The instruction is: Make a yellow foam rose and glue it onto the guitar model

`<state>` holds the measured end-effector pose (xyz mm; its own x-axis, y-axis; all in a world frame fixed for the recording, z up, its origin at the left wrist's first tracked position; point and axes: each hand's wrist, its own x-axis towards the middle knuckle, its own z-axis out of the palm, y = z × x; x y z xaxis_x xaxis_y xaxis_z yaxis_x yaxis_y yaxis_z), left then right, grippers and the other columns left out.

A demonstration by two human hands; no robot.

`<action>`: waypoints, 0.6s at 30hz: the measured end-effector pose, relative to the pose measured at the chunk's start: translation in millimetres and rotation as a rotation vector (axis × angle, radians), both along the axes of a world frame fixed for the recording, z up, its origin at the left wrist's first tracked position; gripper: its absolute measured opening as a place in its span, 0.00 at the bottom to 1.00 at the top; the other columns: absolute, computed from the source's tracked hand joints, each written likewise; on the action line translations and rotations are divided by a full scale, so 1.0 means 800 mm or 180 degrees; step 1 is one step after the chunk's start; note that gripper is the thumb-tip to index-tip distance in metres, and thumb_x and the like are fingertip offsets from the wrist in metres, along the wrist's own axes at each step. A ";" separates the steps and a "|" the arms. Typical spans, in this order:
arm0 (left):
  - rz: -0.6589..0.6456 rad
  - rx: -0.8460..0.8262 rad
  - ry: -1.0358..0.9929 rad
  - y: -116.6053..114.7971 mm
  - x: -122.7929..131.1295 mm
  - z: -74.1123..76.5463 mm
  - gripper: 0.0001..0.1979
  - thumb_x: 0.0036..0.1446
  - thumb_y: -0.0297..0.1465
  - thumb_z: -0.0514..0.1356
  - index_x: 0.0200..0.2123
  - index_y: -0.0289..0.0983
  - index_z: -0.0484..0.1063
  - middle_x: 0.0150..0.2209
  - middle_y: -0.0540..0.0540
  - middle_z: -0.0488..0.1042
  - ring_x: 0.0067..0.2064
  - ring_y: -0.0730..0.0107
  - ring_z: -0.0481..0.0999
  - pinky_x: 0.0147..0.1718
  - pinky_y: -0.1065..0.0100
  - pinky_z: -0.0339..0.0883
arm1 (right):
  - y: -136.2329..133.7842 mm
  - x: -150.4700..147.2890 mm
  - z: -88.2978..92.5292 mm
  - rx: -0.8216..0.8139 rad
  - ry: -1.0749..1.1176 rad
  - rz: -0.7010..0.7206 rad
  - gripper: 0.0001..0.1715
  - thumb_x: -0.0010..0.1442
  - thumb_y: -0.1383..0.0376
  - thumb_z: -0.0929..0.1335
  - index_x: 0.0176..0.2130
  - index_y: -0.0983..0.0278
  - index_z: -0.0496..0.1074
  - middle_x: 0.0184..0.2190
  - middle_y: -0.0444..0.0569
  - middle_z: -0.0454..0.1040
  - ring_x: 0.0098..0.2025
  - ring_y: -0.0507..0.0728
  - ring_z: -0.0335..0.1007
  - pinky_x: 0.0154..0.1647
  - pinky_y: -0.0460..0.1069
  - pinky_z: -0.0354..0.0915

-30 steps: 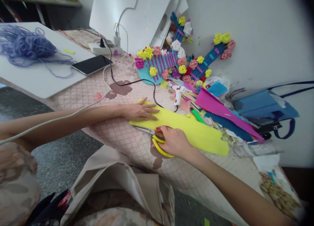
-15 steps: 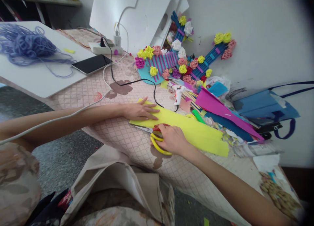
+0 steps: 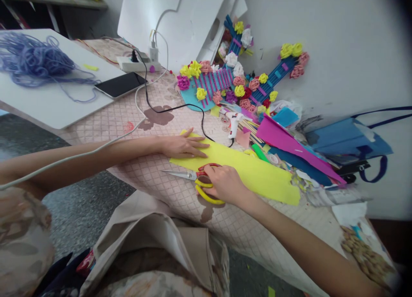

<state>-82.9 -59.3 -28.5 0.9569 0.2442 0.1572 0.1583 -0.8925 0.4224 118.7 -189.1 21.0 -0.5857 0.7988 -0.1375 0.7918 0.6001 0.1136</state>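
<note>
A long strip of yellow craft paper (image 3: 257, 172) lies on the patterned tablecloth (image 3: 154, 172). My left hand (image 3: 185, 146) rests flat on its left end, fingers spread. In my right hand (image 3: 225, 183) is a pair of scissors (image 3: 189, 175) with red and yellow handles. The blades look closed and point left, just off the paper's near edge, apart from it. A white glue gun (image 3: 234, 124) lies behind the paper, its black cord running leftward.
Paper-flower guitar shapes (image 3: 209, 86) lean at the back by the wall. Magenta paper (image 3: 289, 146), a green marker-like stick (image 3: 260, 153) and scraps lie right. Left are a tablet (image 3: 120, 84), blue-violet yarn (image 3: 38, 59) and a power strip (image 3: 128, 64). A white cable (image 3: 80, 157) crosses my left forearm.
The scissors have come away from the paper's near edge, shifting slightly left and toward me, and their blades have come together. My left hand has stayed in place.
</note>
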 end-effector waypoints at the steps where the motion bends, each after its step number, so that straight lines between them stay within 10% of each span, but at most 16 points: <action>1: -0.0013 -0.0006 0.0029 0.000 0.000 0.000 0.21 0.63 0.31 0.49 0.58 0.52 0.61 0.65 0.50 0.52 0.67 0.55 0.43 0.61 0.42 0.26 | -0.003 0.002 -0.002 0.0015 0.0055 0.0057 0.25 0.55 0.48 0.66 0.41 0.66 0.68 0.31 0.52 0.76 0.34 0.60 0.73 0.32 0.49 0.58; 10: 0.0288 0.0129 -0.0138 -0.006 0.006 0.016 0.20 0.65 0.33 0.48 0.59 0.40 0.61 0.62 0.41 0.59 0.63 0.56 0.55 0.61 0.52 0.44 | -0.062 0.068 -0.022 0.0054 0.0616 -0.0442 0.19 0.55 0.53 0.67 0.41 0.64 0.68 0.34 0.49 0.77 0.36 0.58 0.73 0.36 0.49 0.62; 18: 0.1090 -0.0119 0.0056 -0.026 0.053 0.025 0.13 0.52 0.35 0.61 0.38 0.34 0.71 0.40 0.42 0.72 0.41 0.62 0.71 0.41 0.65 0.63 | -0.095 0.141 -0.019 0.0496 0.0725 -0.1219 0.17 0.52 0.56 0.70 0.39 0.63 0.69 0.37 0.49 0.77 0.37 0.59 0.74 0.39 0.51 0.65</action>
<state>-40.7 -80.2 -8.4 0.8210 0.5569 0.1263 0.4535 -0.7702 0.4485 231.7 -265.0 5.6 -0.2462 0.9642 0.0989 0.9681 0.2496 -0.0232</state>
